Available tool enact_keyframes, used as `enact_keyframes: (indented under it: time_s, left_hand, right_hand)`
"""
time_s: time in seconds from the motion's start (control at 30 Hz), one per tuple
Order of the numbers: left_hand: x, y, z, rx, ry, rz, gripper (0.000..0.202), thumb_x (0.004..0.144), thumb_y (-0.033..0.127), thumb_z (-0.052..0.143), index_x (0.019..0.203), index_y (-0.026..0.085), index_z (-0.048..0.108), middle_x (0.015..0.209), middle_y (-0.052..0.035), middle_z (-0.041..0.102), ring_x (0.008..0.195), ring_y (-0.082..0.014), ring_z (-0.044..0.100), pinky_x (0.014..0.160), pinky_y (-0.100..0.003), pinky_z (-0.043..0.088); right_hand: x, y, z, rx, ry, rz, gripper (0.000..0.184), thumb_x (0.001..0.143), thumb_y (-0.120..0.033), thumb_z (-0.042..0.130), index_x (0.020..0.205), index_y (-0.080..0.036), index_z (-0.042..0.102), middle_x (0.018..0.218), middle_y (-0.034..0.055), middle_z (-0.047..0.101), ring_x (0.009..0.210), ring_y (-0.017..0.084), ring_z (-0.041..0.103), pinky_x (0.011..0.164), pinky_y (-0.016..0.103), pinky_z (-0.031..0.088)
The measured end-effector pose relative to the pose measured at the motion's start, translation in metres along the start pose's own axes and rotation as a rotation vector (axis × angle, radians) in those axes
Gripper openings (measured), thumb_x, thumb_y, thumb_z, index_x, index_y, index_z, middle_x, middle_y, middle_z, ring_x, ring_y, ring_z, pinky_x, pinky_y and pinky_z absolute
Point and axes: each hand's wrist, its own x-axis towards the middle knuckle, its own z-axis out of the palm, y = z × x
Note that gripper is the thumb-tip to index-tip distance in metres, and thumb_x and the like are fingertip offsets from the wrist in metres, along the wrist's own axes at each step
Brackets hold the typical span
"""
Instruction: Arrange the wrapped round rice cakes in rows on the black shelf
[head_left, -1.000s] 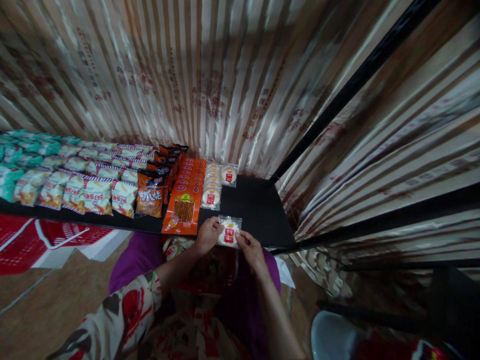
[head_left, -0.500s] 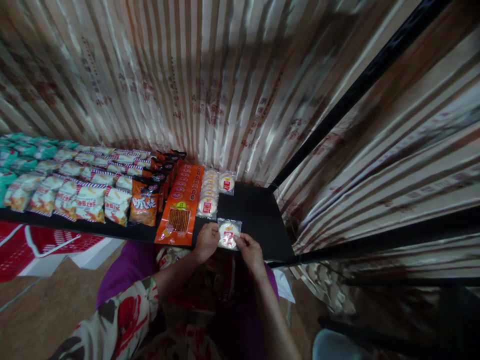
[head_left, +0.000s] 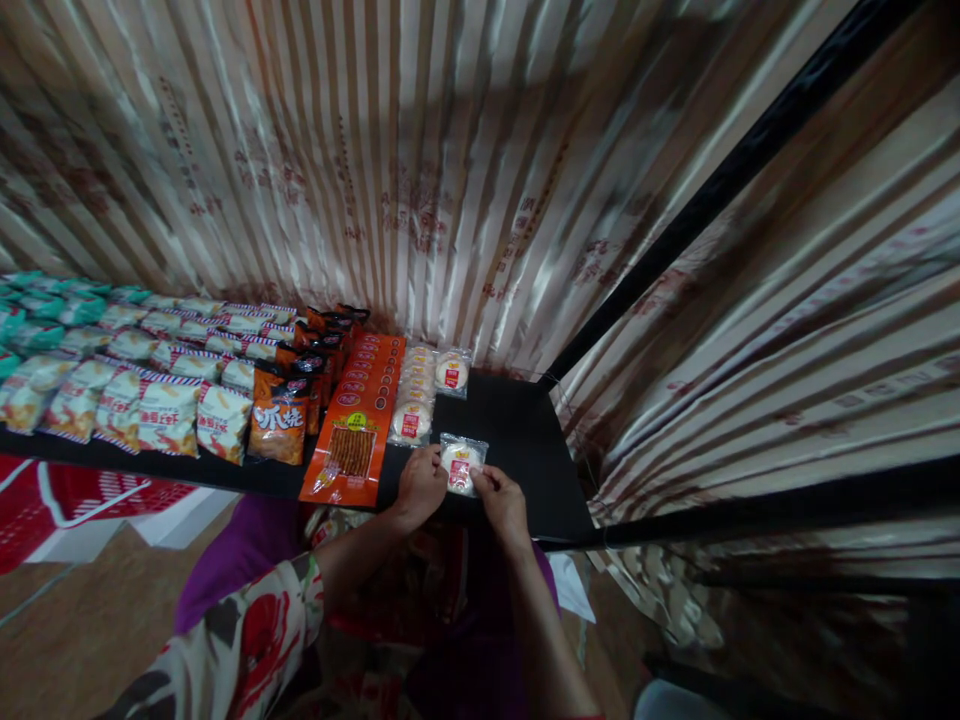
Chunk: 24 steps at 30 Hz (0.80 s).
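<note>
A clear-wrapped packet of round white crackers (head_left: 460, 464) with a red label is held between my two hands near the front edge of the black shelf (head_left: 517, 430). My left hand (head_left: 421, 486) pinches its left edge, fingers closed. On the opposite edge, the thumb and fingers of my right hand (head_left: 499, 500) grip it. Behind and to the left stands a column of similar cracker packets (head_left: 412, 410), overlapping one another. One more cracker packet (head_left: 452, 373) lies at the back, right of that column.
Left of the crackers lies a long orange snack packet (head_left: 349, 440). Beyond it are orange-black bags (head_left: 277, 415), white snack bags (head_left: 171, 415) and green bags (head_left: 41, 305) in rows. Black poles (head_left: 720, 200) frame the shelf's right end. A red basket (head_left: 94, 495) sits below left.
The view has shifted slightly. Both hands keep hold of the cracker packet, which sits a little farther from the column of packets.
</note>
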Motion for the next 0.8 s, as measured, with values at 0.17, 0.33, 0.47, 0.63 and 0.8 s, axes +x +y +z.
enact_keyframes:
  time_s: [0.17, 0.33, 0.47, 0.63, 0.8]
  left_hand:
    - [0.007, 0.001, 0.005, -0.031, 0.0, -0.007, 0.043, 0.075, 0.007, 0.046, 0.118, 0.009, 0.053, 0.106, -0.0104, 0.059, 0.096, -0.016, 0.057, 0.089, -0.025, 0.043]
    - [0.011, 0.003, 0.012, -0.034, 0.014, 0.032, 0.042, 0.075, 0.006, 0.044, 0.116, 0.01, 0.054, 0.11, -0.011, 0.058, 0.099, -0.0173, 0.056, 0.092, -0.027, 0.043]
    - [0.012, 0.003, 0.018, -0.038, 0.035, 0.1, 0.042, 0.076, 0.007, 0.044, 0.116, 0.011, 0.053, 0.113, -0.0116, 0.057, 0.104, -0.019, 0.054, 0.095, -0.03, 0.042]
    - [0.013, 0.007, 0.023, -0.038, 0.036, 0.156, 0.049, 0.074, 0.004, 0.045, 0.123, 0.01, 0.049, 0.126, -0.0132, 0.051, 0.118, -0.0199, 0.048, 0.102, -0.031, 0.038]
    - [0.017, 0.011, 0.026, 0.002, 0.022, 0.156, 0.05, 0.075, 0.005, 0.046, 0.124, 0.011, 0.049, 0.137, -0.0129, 0.042, 0.13, -0.0218, 0.037, 0.109, -0.032, 0.03]
  right_hand:
    - [0.006, -0.007, -0.001, -0.089, 0.017, 0.02, 0.044, 0.07, -0.055, 0.052, 0.084, -0.018, 0.07, 0.069, 0.004, 0.069, 0.062, 0.017, 0.06, 0.056, 0.024, 0.042]
    - [0.015, -0.01, -0.002, -0.165, 0.025, 0.004, 0.043, 0.071, -0.054, 0.051, 0.086, -0.018, 0.069, 0.07, 0.0041, 0.069, 0.063, 0.018, 0.061, 0.057, 0.025, 0.042]
    - [0.025, -0.01, -0.001, -0.184, 0.036, -0.008, 0.043, 0.073, -0.053, 0.049, 0.088, -0.018, 0.069, 0.073, 0.0046, 0.07, 0.066, 0.018, 0.062, 0.059, 0.025, 0.042]
    - [0.037, -0.017, 0.0, -0.205, 0.059, -0.001, 0.042, 0.074, -0.051, 0.05, 0.09, -0.017, 0.069, 0.076, 0.0059, 0.071, 0.068, 0.019, 0.063, 0.061, 0.025, 0.044]
    - [0.046, -0.021, 0.004, -0.228, 0.075, -0.007, 0.041, 0.076, -0.049, 0.048, 0.091, -0.017, 0.069, 0.074, 0.0058, 0.07, 0.066, 0.018, 0.063, 0.06, 0.024, 0.044]
